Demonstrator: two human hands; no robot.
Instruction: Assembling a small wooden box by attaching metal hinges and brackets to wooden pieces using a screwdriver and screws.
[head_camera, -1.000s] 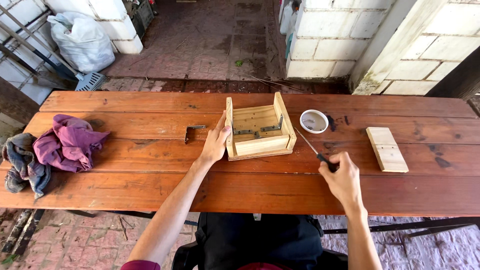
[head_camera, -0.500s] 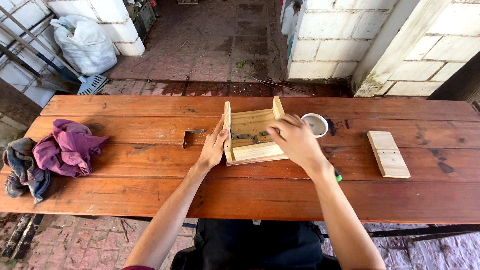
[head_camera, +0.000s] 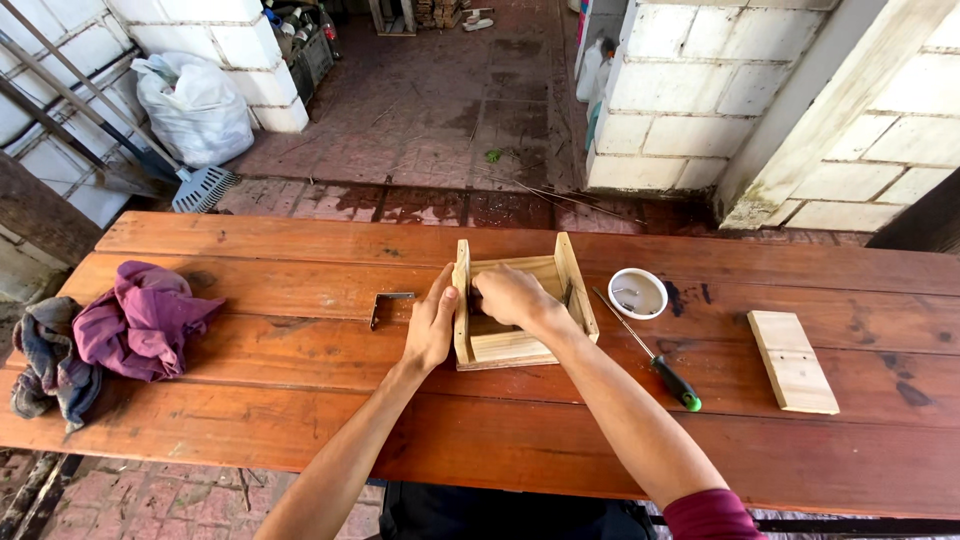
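rags: purple and grey cloth pile at the far left of the table, well apart from the work.
bracket: small metal L-bracket lying loose on the table, just left of the left hand.
left hand: left hand flat against the outside of the box's left wall, fingers straight, thumb at the wall's top edge. Open grip; braces, doesn't clasp.
box: open wooden box, floor plus two upright side walls, at table centre. Near and far ends open.
right hand: right hand down inside the box between the walls, fingers curled. Can't tell whether it grips anything; what's under the palm is hidden.
screwdriver: green-handled screwdriver lying loose on the table just right of the box, tip toward the cup.
cup: small white cup with small hardware inside, near the box's right wall.
board: one loose wooden board further right, untouched.
progress: my read is partway. Floor and both sides stand joined; bracket and board not yet fitted.
edges/room: box sits mid-table, well clear of both long edges. Open table between rags and bracket, and along the near edge. Right side tighter: screwdriver and cup sit close to the box wall.
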